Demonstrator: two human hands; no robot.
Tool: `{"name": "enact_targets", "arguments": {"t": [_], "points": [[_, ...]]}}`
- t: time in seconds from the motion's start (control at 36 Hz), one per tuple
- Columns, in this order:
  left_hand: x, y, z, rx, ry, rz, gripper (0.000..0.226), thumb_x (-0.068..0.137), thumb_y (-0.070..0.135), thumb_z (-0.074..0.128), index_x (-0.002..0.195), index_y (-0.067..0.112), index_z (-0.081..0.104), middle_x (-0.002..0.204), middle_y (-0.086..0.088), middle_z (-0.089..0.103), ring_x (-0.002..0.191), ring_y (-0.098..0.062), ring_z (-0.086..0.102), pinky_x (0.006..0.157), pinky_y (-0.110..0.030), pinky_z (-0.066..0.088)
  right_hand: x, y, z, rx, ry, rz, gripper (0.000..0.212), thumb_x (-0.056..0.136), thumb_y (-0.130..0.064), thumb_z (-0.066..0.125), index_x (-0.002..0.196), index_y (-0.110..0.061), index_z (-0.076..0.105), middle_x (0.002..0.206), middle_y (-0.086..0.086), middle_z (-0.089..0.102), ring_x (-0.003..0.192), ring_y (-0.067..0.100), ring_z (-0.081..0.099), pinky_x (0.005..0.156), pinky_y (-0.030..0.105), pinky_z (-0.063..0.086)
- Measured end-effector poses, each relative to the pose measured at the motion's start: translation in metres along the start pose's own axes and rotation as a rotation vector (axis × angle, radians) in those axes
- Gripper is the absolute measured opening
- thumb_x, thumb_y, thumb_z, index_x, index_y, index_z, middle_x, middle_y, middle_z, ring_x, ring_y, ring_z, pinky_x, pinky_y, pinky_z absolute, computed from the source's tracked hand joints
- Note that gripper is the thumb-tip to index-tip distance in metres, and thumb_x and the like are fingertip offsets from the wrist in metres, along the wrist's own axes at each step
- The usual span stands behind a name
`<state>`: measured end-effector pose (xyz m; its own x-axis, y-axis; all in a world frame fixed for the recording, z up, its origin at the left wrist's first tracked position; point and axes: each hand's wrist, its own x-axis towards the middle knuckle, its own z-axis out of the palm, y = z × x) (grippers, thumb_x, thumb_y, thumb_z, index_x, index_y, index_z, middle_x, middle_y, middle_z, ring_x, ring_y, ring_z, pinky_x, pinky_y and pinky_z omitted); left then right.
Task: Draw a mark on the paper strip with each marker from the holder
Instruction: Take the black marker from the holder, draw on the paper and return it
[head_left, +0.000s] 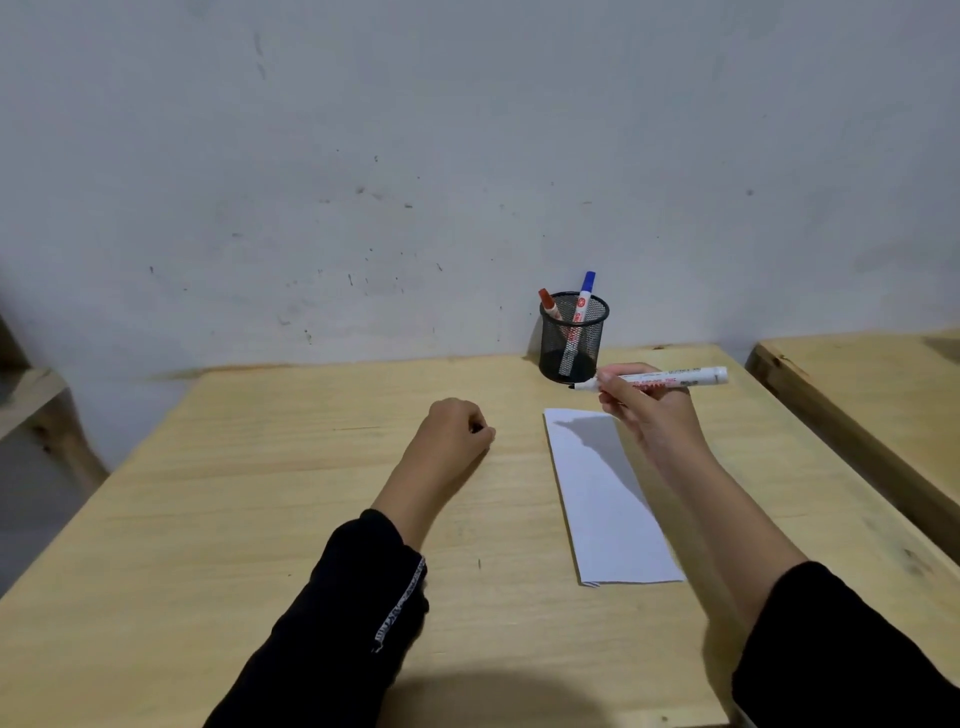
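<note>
A white paper strip (608, 499) lies on the wooden table (291, 467), right of centre, with no mark visible on it. Above its far end my right hand (644, 405) holds an uncapped white marker (675, 377) level, its black tip pointing left toward the black mesh holder (571, 340). A red-capped marker (549, 304) and a blue-capped marker (583, 301) stand in the holder by the wall. My left hand (454, 428) rests on the table as a closed fist, left of the strip; whether it hides the cap I cannot tell.
A second wooden table (857, 395) stands close on the right with a narrow gap between. A wooden frame (47, 415) shows at the left edge. The grey wall rises just behind the holder.
</note>
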<state>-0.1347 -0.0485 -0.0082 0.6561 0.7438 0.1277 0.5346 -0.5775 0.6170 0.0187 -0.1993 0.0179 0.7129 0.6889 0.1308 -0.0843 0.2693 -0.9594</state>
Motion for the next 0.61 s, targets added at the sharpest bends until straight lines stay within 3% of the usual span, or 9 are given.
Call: {"name": "enact_targets", "arguments": {"t": [0.14, 0.22, 0.31, 0.36, 0.44, 0.47, 0.56, 0.61], "points": [[-0.001, -0.004, 0.002, -0.02, 0.004, -0.023, 0.033, 0.085, 0.035, 0.064, 0.091, 0.002, 0.066, 0.089, -0.007, 0.06, 0.076, -0.016, 0.053, 0.058, -0.023, 0.038, -0.001, 0.0, -0.003, 0.011, 0.007, -0.002, 0.005, 0.085, -0.006, 0.064, 0.082, -0.009, 0.067, 0.076, 0.005, 0.065, 0.07, 0.012, 0.059, 0.066, 0.014, 0.053], [-0.003, 0.001, -0.001, -0.067, 0.171, -0.018, 0.043, 0.087, 0.046, 0.058, 0.099, 0.005, 0.062, 0.103, -0.005, 0.053, 0.088, -0.015, 0.052, 0.07, -0.022, 0.037, 0.0, -0.001, -0.004, 0.027, 0.006, 0.001, 0.005, 0.084, -0.006, 0.064, 0.081, -0.009, 0.067, 0.075, 0.006, 0.064, 0.069, 0.012, 0.059, 0.065, 0.014, 0.053], [-0.011, 0.022, -0.005, -0.17, 0.282, 0.117, 0.032, 0.094, 0.042, 0.048, 0.095, 0.013, 0.062, 0.102, 0.0, 0.055, 0.092, -0.01, 0.05, 0.07, -0.014, 0.034, 0.003, -0.003, -0.005, 0.086, 0.03, 0.007, 0.004, 0.084, -0.006, 0.065, 0.081, -0.009, 0.066, 0.074, 0.006, 0.066, 0.067, 0.011, 0.063, 0.065, 0.014, 0.055], [-0.016, 0.036, 0.003, -0.177, 0.179, 0.245, 0.027, 0.095, 0.038, 0.046, 0.1, 0.017, 0.062, 0.104, 0.003, 0.059, 0.1, -0.013, 0.053, 0.082, -0.022, 0.04, 0.006, -0.004, -0.005, 0.141, 0.063, 0.019, 0.004, 0.085, -0.005, 0.064, 0.082, -0.007, 0.065, 0.076, 0.008, 0.067, 0.066, 0.012, 0.066, 0.066, 0.015, 0.057], [-0.027, 0.045, 0.025, -0.088, -0.073, 0.288, 0.035, 0.094, 0.04, 0.044, 0.121, 0.021, 0.056, 0.128, 0.006, 0.055, 0.121, -0.011, 0.047, 0.098, -0.026, 0.036, 0.012, -0.004, -0.004, 0.212, 0.109, 0.028, 0.008, 0.085, 0.0, 0.062, 0.08, -0.006, 0.064, 0.08, 0.011, 0.068, 0.067, 0.014, 0.069, 0.069, 0.016, 0.057], [-0.028, 0.043, 0.031, -0.077, -0.134, 0.289, 0.034, 0.095, 0.04, 0.044, 0.12, 0.02, 0.057, 0.131, 0.004, 0.054, 0.126, -0.012, 0.044, 0.097, -0.025, 0.034, 0.013, -0.004, -0.004, 0.211, 0.114, 0.025, 0.007, 0.083, 0.0, 0.064, 0.08, -0.006, 0.064, 0.08, 0.011, 0.069, 0.067, 0.013, 0.069, 0.069, 0.016, 0.057], [-0.029, 0.032, 0.045, -0.003, -0.244, 0.314, 0.026, 0.095, 0.041, 0.044, 0.092, 0.017, 0.055, 0.133, -0.006, 0.053, 0.132, -0.018, 0.041, 0.095, -0.032, 0.04, 0.017, -0.001, -0.001, 0.161, 0.135, 0.024, 0.012, 0.078, 0.0, 0.071, 0.078, -0.01, 0.064, 0.079, 0.009, 0.067, 0.067, 0.012, 0.067, 0.067, 0.014, 0.056], [-0.029, 0.026, 0.048, 0.048, -0.279, 0.301, 0.031, 0.094, 0.043, 0.044, 0.104, 0.015, 0.056, 0.143, -0.005, 0.046, 0.136, -0.013, 0.036, 0.102, -0.033, 0.039, 0.022, 0.003, 0.002, 0.1, 0.162, 0.056, 0.014, 0.075, -0.002, 0.074, 0.074, -0.012, 0.064, 0.075, 0.007, 0.066, 0.064, 0.011, 0.065, 0.064, 0.013, 0.055]]}}
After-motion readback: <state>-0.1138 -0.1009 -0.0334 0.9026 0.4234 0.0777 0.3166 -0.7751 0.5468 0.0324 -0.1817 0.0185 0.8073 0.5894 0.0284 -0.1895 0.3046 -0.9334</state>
